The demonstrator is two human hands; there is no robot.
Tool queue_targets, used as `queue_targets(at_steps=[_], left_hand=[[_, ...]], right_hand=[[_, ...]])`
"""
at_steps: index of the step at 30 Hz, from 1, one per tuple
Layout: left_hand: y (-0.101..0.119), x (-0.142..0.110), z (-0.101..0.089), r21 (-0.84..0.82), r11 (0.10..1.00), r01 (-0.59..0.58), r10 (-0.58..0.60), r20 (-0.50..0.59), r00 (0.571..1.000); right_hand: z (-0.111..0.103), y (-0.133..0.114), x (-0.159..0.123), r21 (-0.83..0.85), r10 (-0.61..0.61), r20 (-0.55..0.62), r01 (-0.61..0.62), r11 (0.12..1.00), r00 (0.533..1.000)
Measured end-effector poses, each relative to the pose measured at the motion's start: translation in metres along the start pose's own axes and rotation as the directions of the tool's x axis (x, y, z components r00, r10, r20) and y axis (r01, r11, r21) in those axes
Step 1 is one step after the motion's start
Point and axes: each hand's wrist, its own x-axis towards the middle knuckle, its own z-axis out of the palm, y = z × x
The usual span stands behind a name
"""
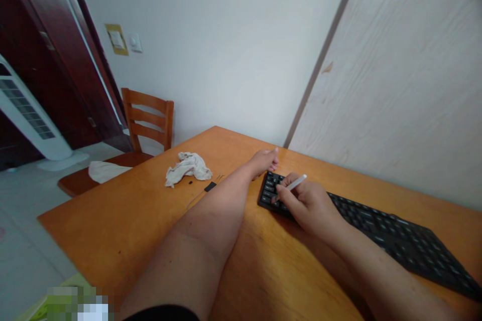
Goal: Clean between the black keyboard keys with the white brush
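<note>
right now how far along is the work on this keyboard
Already done: no finished part can be made out. In hand: the right hand holds a white stick at the left end of the keyboard. Remaining: probably the keys further right, where no hand is working; the cloth lies crumpled aside.

A black sleeve (161, 314) shows well behind the left hand (264, 161), its plain edge curving around the arm. Between sleeve and hand, the left forearm (211, 225) is bare, with a few tiny spots. Behind the right hand (311, 205), the right forearm (376, 261) is bare too. Both hands are ungloved.
</note>
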Motion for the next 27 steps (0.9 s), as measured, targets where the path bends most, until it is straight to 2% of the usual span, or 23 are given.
queue_targets(at_steps=[9,13,17,21,24,27], left_hand=[[0.0,0.002,0.001,-0.013,1.0,0.005,-0.005,-0.002,1.0],[-0.001,0.004,0.001,-0.018,1.0,0.007,-0.007,-0.001,1.0],[-0.002,0.005,0.001,-0.019,1.0,0.011,-0.011,-0.001,1.0],[-0.002,0.005,0.001,-0.019,1.0,0.013,-0.013,-0.003,1.0],[-0.002,0.004,0.001,-0.016,1.0,0.014,-0.014,-0.005,1.0],[-0.002,0.004,0.001,-0.01,1.0,0.023,-0.023,-0.012,1.0]], right_hand=[[0.006,-0.01,-0.002,0.228,-0.071,0.059,0.055,0.972,0.996],[0.003,-0.005,-0.003,0.121,-0.016,0.083,0.006,0.993,0.996],[-0.014,0.001,-0.002,-0.02,0.037,0.028,-0.036,0.999,0.999],[-0.02,0.001,-0.001,0.062,0.032,-0.009,-0.031,0.998,0.999],[-0.016,0.001,0.0,0.154,0.033,0.038,-0.039,0.987,0.999],[-0.015,0.006,0.001,0.126,0.029,0.081,-0.039,0.991,0.996]])
